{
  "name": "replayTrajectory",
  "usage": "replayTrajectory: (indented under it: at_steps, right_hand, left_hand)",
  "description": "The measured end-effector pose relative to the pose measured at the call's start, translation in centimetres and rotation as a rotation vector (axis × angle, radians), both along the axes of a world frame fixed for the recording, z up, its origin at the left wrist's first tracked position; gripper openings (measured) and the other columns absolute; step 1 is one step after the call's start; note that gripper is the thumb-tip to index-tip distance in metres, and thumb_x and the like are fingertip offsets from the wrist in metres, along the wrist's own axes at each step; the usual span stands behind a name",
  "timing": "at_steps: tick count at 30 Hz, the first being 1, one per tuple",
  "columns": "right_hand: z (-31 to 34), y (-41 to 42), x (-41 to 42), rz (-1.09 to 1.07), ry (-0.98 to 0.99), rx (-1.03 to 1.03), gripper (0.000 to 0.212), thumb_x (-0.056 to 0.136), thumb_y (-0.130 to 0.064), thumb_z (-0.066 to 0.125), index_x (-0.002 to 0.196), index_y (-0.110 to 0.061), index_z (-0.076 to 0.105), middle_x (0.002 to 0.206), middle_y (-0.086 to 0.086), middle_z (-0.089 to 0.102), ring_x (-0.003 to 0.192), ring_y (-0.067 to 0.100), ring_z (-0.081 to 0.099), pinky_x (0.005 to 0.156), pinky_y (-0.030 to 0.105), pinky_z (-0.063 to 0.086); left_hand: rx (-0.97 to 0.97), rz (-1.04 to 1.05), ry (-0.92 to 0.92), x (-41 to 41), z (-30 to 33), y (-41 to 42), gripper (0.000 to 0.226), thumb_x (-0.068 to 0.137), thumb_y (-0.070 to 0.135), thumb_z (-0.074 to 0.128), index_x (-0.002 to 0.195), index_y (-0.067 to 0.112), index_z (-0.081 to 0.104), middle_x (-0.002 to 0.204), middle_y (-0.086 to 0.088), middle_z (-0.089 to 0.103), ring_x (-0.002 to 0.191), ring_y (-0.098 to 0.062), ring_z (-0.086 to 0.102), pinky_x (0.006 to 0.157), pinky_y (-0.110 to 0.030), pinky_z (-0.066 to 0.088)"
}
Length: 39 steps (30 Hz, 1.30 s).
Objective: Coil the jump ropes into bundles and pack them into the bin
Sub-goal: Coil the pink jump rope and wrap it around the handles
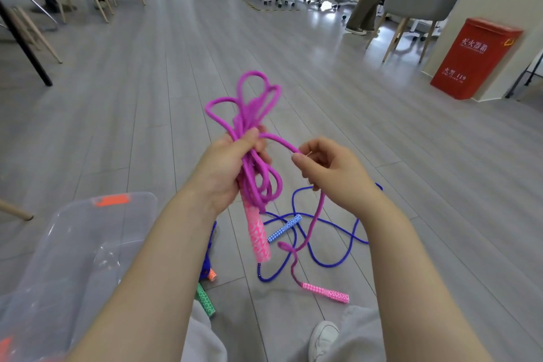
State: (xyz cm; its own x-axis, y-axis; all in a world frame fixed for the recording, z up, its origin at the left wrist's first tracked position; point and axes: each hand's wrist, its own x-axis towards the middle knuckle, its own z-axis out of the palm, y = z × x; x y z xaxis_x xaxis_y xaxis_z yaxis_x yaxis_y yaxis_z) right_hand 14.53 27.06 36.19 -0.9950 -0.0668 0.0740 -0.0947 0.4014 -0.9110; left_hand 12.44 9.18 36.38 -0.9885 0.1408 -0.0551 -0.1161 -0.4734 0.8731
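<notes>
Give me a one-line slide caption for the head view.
Left hand grips the half-coiled pink jump rope; right hand feeds its loose tail.

Left hand (pixel 226 167) fist-gripped, right hand (pixel 329 170) pinching, forearms raised

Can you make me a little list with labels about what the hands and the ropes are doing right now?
left hand: grips the looped bundle of the thick pink jump rope
right hand: pinches the loose pink strand
held handle: pink patterned handle hangs below the bundle
other pink handle: lies on the grey wooden floor
thin blue jump rope: uncoiled on floor
clear plastic bin: beside the left arm
</notes>
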Motion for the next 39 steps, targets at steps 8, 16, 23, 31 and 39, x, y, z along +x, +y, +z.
replayTrajectory:
  at_steps: [8,16,23,31,39]
  right_hand:
    - [0.3,3.2,0.3,-0.090,-0.053,0.056,0.015,0.092,-0.017,0.057,0.086,-0.020,0.069,0.059,-0.007,0.060,0.062,0.017,0.047,0.064,0.037,0.041]
    - [0.6,-1.0,0.4,-0.044,0.089,-0.195,0.017,0.095,-0.011,0.058,0.096,-0.026,0.067,0.063,0.001,0.061,0.050,0.012,0.047,0.050,0.026,0.041]
    - [0.1,-2.4,0.2,-0.074,0.200,-0.107,0.035,0.096,-0.003,0.050,0.103,-0.029,0.071,0.097,-0.007,0.067,0.089,0.004,0.062,0.084,0.018,0.049]
    - [-0.4,-3.0,0.2,-0.053,0.228,-0.126,0.031,0.088,-0.002,0.055,0.099,-0.030,0.057,0.085,-0.006,0.062,0.060,0.010,0.055,0.059,0.032,0.051]
    - [0.1,-2.2,0.4,0.007,0.085,-0.158,0.024,0.088,-0.002,0.060,0.095,-0.022,0.049,0.090,-0.003,0.063,0.064,0.014,0.063,0.058,0.023,0.047]
  left_hand:
    - [0.024,0.448,0.028,-1.2,-0.1,-2.5,0.018,0.103,0.017,0.046,0.088,0.014,0.056,0.058,0.007,0.057,0.051,-0.008,0.054,0.051,-0.024,0.046]
    - [-0.294,-0.003,-0.014,0.7,-0.4,0.9,0.014,0.100,0.012,0.048,0.101,0.010,0.062,0.072,0.001,0.063,0.064,-0.015,0.059,0.065,-0.031,0.051]
    - [-0.318,-0.077,-0.026,1.1,-0.6,1.7,0.018,0.102,0.023,0.048,0.106,0.016,0.064,0.081,0.000,0.064,0.071,-0.016,0.062,0.065,-0.030,0.053]
    - [-0.302,-0.141,-0.011,1.7,-0.8,2.6,0.031,0.099,0.032,0.050,0.115,0.009,0.065,0.090,-0.011,0.066,0.075,-0.019,0.062,0.059,-0.025,0.054]
    - [-0.458,-0.031,0.013,1.3,-1.0,2.3,0.026,0.103,0.030,0.044,0.098,0.016,0.065,0.073,-0.003,0.061,0.065,-0.014,0.061,0.062,-0.030,0.053]
